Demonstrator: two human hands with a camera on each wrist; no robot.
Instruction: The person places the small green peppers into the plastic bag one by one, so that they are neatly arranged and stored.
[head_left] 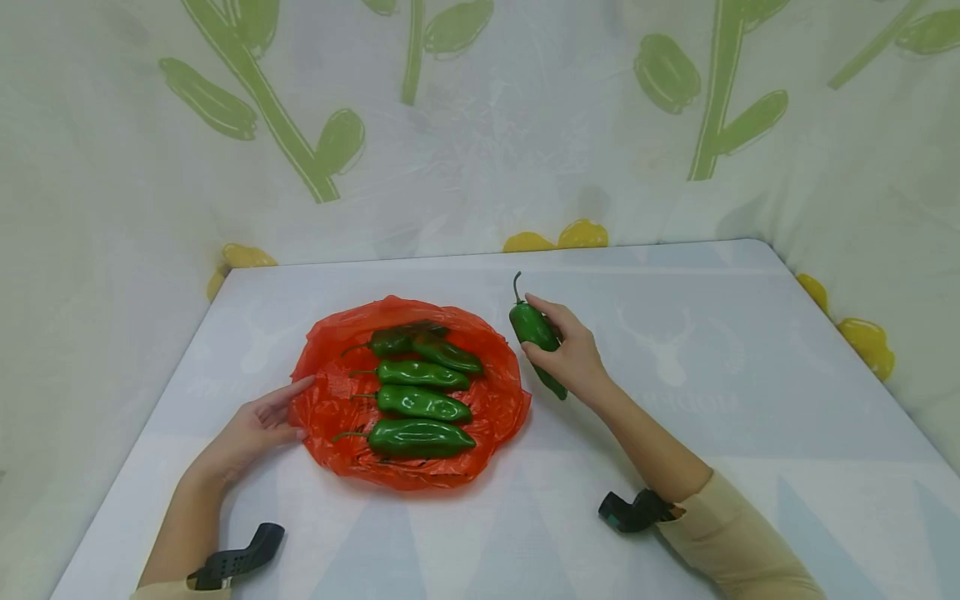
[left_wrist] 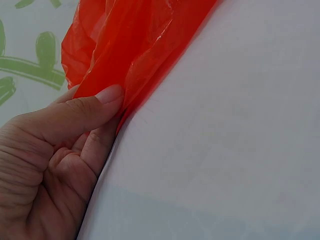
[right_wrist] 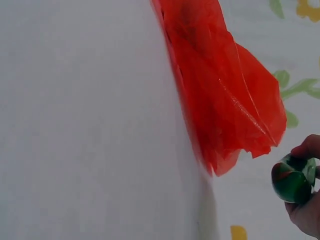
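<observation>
A red plastic bag (head_left: pixel 495 417) lies spread on the table with its mouth upward, and several green chili peppers (head_left: pixel 423 404) rest in it, stems toward the left. At the bag's left edge my left hand (head_left: pixel 255 425) pinches the film; the left wrist view shows the thumb (left_wrist: pixel 107 97) against the bag (left_wrist: pixel 135 45). My right hand (head_left: pixel 573 358) grips another green chili pepper (head_left: pixel 534 327), just right of the bag, its thin curved stem pointing away from me. In the right wrist view the pepper's end (right_wrist: pixel 292 182) shows between thumb and fingers.
The white table (head_left: pixel 675 417) with pale blue prints surrounds the bag. Behind it hangs a pale wall covering (head_left: pixel 525 125) with green plant designs. Dark wrist devices (head_left: pixel 236 562) sit on both forearms.
</observation>
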